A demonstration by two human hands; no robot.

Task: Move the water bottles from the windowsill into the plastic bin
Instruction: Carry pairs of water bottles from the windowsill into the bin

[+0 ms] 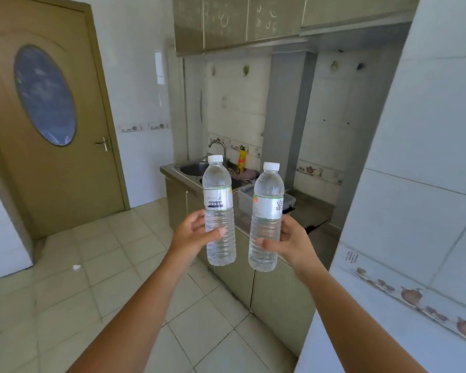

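Both arms are extended forward at chest level. The left hand [193,232] is wrapped around the lower ribbed body of the left bottle [219,211], thumb across its front; the bottle is upright, white cap on, clear, with a pale label band. The right hand [293,239] grips the right bottle [267,218] at the same height, thumb across the front, fingers behind; this bottle leans slightly to the right (cap also on, label showing a printed character). The two bottles are near each other but apart, both held in the air above the tiled floor [97,267]. Beyond them, on the countertop [311,208], sits the plastic bin [246,196], largely hidden behind the right bottle; its contents cannot be told. Farther back are a steel sink [193,168] with a curved faucet [218,146]. A wooden door [51,125] stands shut at left.
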